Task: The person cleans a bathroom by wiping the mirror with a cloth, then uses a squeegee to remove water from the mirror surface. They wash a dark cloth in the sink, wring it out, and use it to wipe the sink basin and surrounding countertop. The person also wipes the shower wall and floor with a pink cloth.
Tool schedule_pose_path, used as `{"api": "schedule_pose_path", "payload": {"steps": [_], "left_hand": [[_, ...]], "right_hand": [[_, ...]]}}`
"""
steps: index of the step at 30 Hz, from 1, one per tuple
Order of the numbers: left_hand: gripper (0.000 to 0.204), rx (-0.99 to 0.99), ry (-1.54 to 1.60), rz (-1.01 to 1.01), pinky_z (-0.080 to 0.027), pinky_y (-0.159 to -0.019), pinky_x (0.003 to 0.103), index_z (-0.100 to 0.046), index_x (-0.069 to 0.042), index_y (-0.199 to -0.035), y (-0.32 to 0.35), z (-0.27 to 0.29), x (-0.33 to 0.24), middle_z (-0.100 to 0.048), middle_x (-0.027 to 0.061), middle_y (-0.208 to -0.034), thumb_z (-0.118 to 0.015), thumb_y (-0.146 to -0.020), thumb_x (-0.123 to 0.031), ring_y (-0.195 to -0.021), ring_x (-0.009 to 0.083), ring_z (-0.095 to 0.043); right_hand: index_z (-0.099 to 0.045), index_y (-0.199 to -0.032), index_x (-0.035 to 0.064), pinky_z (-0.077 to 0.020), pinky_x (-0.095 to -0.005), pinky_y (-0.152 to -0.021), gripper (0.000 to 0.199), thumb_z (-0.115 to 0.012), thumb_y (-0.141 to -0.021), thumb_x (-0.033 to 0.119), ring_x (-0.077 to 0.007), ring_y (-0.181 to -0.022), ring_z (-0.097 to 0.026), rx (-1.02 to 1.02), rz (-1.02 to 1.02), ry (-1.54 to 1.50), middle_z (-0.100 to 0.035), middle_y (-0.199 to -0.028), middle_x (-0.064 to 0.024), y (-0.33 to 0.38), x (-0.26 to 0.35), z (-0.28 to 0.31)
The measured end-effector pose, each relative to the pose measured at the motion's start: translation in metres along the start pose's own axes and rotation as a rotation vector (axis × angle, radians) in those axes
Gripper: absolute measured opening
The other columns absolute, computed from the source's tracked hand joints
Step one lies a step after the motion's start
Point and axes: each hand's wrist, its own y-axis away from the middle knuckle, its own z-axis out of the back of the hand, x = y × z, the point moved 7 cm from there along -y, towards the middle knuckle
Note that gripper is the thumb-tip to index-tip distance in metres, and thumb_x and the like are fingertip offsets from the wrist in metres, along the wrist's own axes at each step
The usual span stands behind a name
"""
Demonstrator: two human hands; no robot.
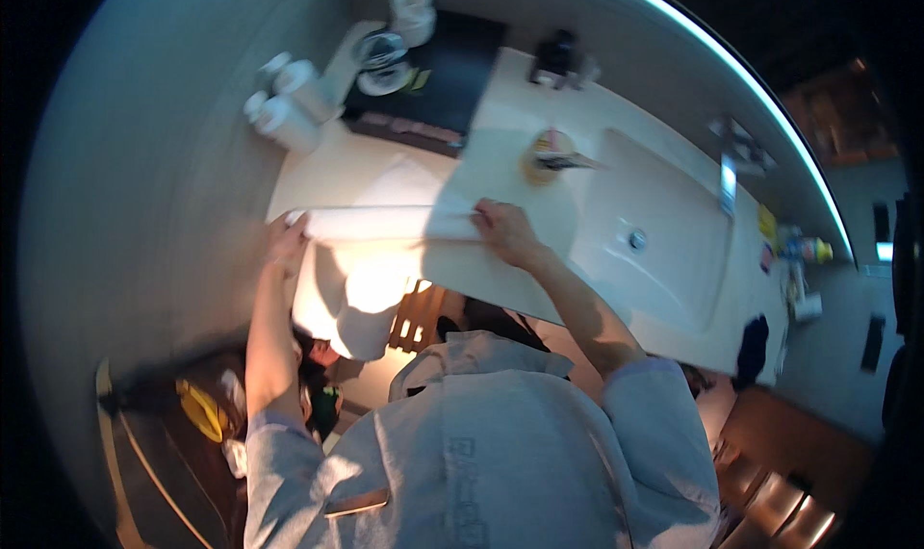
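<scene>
A white towel [385, 223], folded into a long narrow strip, stretches sideways over the near part of the pale counter. My left hand [287, 241] grips its left end beside the wall, fingers closed. At the other end my right hand [507, 231] pinches the cloth near the counter's front edge. Below the strip, a white rounded shape [364, 332] sits in bright light; whether it is part of the towel I cannot tell.
Beyond the towel lies a black tray [452, 58] with glassware [382, 63]. White bottles [289, 116] stand by the left wall. A yellowish cup [541, 164] is left of the sink [664, 304], with a faucet [729, 178] behind it. A dark bin-like container [188, 434] stands lower left.
</scene>
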Motion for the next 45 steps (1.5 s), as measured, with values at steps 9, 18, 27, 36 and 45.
{"api": "schedule_pose_path", "payload": {"steps": [9,18,27,36,45], "left_hand": [[0.041,-0.308,-0.620,-0.967,-0.039,-0.101,0.044,-0.057,-0.005,-0.120,0.096,-0.118,-0.079,-0.055,0.0179,-0.126,-0.066,-0.081,-0.013,-0.120,0.0345,-0.050],[0.033,-0.284,-0.618,-0.916,-0.039,-0.102,0.045,-0.062,-0.002,-0.115,0.094,-0.157,-0.071,-0.059,0.0197,-0.120,-0.060,-0.083,-0.003,-0.118,0.0377,-0.051],[0.030,-0.306,-0.494,-0.755,-0.043,-0.092,0.043,-0.063,-0.004,-0.103,0.084,-0.149,-0.088,-0.055,0.0145,-0.115,-0.071,-0.074,-0.004,-0.106,0.0341,-0.052],[0.033,-0.222,-0.785,-0.919,-0.035,-0.103,0.045,-0.061,-0.009,-0.112,0.095,-0.140,-0.064,-0.058,0.0114,-0.120,-0.067,-0.080,-0.010,-0.118,0.0295,-0.049],[0.014,-0.164,-0.206,-0.552,-0.049,-0.061,0.039,-0.052,-0.007,-0.107,0.158,-0.127,-0.030,-0.061,0.0176,-0.074,-0.056,-0.094,-0.011,-0.069,0.0305,-0.064]], "right_hand": [[-0.060,-0.095,0.0005,-0.0492,-0.0447,-0.073,0.016,-0.058,-0.089,0.016,-0.0384,-0.079,-0.063,0.031,-0.008,0.018,-0.065,-0.083,-0.0208,-0.012,0.009,0.005],[-0.059,-0.096,0.0014,-0.0479,-0.0446,-0.072,0.013,-0.057,-0.090,0.012,-0.0386,-0.080,-0.061,-0.032,0.096,-0.026,-0.063,-0.086,-0.0209,-0.010,0.012,0.013],[-0.058,-0.102,0.0053,-0.0464,-0.0441,-0.080,0.018,-0.063,-0.085,0.013,-0.0335,-0.096,-0.058,-0.126,0.057,0.144,-0.058,-0.111,-0.0152,-0.008,0.020,0.012],[-0.059,-0.109,0.0093,-0.0343,-0.0475,-0.100,0.026,-0.059,-0.084,0.005,-0.0273,-0.105,-0.057,-0.114,0.365,0.448,-0.063,-0.108,-0.0073,0.001,0.045,0.013],[-0.060,-0.114,0.0099,-0.0265,-0.0522,-0.108,0.036,-0.056,-0.080,-0.002,-0.0252,-0.117,-0.053,-0.381,0.644,0.479,-0.063,-0.116,-0.0075,-0.088,0.200,0.070]]}}
